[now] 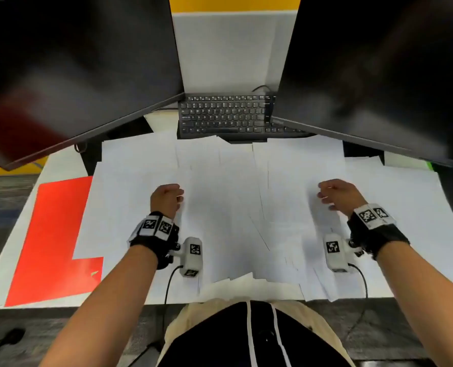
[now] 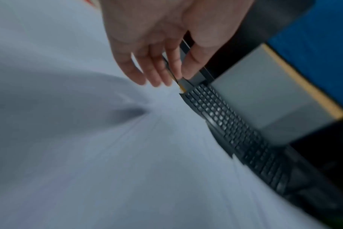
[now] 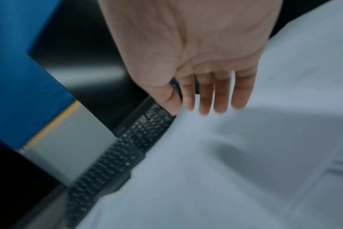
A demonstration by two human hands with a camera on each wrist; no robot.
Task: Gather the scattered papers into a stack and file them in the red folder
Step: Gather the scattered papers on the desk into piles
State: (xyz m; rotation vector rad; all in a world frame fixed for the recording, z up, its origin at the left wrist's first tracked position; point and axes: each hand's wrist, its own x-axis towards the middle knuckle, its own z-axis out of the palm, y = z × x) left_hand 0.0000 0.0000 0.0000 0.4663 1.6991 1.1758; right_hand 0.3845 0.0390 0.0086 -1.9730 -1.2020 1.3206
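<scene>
The white papers [image 1: 228, 197] lie fanned out in overlapping sheets across the centre of the head view, covering most of the white desk [image 1: 8, 266]. The sheets overlap too heavily for a firm count. Some near edges overhang the front of the desk at lower centre.

One red folder [image 1: 48, 234] lies flat at the left of the frame, closed. Its right part is covered by the leftmost sheets.

Two hands are in view, both above the paper spread. The left hand [image 1: 166, 197] is at centre left; in the left wrist view its fingers [image 2: 157, 69] hang loosely bent, and they grip nothing. The right hand [image 1: 337, 193] is at centre right; in the right wrist view its fingers [image 3: 206, 96] point down almost straight, close together, empty. Whether either hand touches the sheets cannot be told; both wrist views are blurred.

Each wrist carries one black strap with printed markers and one white camera unit with a cable, two units in all.

One black keyboard [image 1: 225, 115] sits at upper centre, its near edge just beyond the papers. Two dark monitors flank it: the left monitor [image 1: 82, 64] at upper left, the right monitor [image 1: 378, 70] at upper right. Both overhang the far sheets.
</scene>
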